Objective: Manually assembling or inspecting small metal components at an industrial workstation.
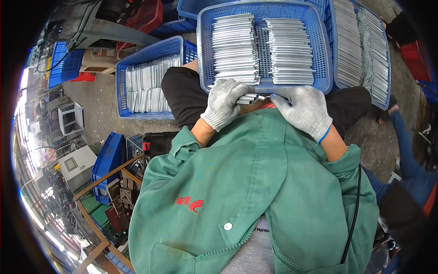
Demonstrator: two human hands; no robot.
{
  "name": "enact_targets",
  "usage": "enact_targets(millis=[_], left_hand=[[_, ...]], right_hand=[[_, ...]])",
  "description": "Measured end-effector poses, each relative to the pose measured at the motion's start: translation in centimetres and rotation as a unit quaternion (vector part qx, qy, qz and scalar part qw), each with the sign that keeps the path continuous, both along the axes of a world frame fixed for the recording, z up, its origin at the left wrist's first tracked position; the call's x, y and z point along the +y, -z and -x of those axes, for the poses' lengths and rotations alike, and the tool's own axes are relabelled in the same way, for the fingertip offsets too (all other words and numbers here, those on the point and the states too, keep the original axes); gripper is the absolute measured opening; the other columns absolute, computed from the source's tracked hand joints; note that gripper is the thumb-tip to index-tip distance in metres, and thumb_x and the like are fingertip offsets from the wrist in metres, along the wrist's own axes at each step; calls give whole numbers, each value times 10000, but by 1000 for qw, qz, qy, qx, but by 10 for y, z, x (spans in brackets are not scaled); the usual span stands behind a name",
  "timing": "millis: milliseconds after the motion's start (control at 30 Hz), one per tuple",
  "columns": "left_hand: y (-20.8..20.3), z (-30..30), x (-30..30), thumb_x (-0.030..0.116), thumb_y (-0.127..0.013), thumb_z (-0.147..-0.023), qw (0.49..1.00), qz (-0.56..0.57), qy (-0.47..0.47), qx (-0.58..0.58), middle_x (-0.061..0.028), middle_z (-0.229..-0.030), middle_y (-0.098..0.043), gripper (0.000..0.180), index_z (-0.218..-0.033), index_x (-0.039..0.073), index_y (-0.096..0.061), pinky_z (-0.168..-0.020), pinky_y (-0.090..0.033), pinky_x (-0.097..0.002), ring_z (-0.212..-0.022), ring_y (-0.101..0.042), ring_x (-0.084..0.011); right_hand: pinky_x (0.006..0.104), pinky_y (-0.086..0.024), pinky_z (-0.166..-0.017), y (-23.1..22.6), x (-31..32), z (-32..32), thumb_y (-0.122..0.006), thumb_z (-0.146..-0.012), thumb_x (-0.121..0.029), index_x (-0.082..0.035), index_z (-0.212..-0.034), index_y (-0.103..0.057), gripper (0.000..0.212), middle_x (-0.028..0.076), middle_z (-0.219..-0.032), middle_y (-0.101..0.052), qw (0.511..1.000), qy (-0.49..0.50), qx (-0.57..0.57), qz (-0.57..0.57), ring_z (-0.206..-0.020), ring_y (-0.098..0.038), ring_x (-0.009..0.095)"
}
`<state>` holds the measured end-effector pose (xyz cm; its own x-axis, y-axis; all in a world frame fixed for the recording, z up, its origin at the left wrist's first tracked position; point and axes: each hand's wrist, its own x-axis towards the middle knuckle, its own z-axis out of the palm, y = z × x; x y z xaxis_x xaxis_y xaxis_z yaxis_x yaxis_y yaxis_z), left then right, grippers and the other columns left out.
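Note:
My left hand (227, 102), in a grey knitted glove, is closed around a few short metal tubes (247, 99), whose open ends point right. My right hand (305, 109), gloved alike with a blue cuff edge, is closed with its fingertips close to those tube ends. What it pinches is small and mostly hidden. Just beyond both hands, a blue plastic basket (263, 86) rests by my knees. Inside it lie two stacks of silvery metal tubes, a left stack (234, 48) and a right stack (290, 52), with a gap between them.
Another blue basket (122, 98) with tubes stands on the floor at left. To the right is a blue basket (336, 77) filled with long rows of tubes. A machine (109, 29) stands at far left. Another person's leg (407, 141) shows at the right edge.

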<state>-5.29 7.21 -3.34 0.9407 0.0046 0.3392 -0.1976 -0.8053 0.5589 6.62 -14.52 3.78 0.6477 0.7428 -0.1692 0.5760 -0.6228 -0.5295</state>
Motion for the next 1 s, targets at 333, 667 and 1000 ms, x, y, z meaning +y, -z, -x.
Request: enact_targets(millis=[333, 667, 1000], left_hand=[[9, 1, 3, 114, -705, -814, 1000, 4, -13, 11, -10, -882, -738, 221, -1033, 115, -739, -813, -484, -362, -768, -653, -251], [62, -38, 45, 155, -686, -887, 973, -170, -58, 146, -80, -909, -740, 216, -1100, 137, -716, -796, -534, -412, -795, -712, -299], [53, -28, 46, 197, -691, -925, 984, -103, -22, 144, -84, -894, -723, 214, -1126, 127, -709, -786, -523, -408, -793, -676, -326]], right_hand=[[390, -521, -552, 13, 2, 0, -687, -904, -310, -104, -937, -832, 255, 91, -671, -730, 999, -13, 41, 2, -556, -658, 310], [403, -539, -581, 49, 2, -6, -687, -915, -317, -88, -995, -818, 276, 116, -725, -756, 997, 68, -25, 14, -599, -688, 324], [383, -529, -559, 31, -2, -4, -707, -905, -294, -81, -994, -817, 256, 110, -709, -749, 997, 64, -40, -13, -578, -679, 304]])
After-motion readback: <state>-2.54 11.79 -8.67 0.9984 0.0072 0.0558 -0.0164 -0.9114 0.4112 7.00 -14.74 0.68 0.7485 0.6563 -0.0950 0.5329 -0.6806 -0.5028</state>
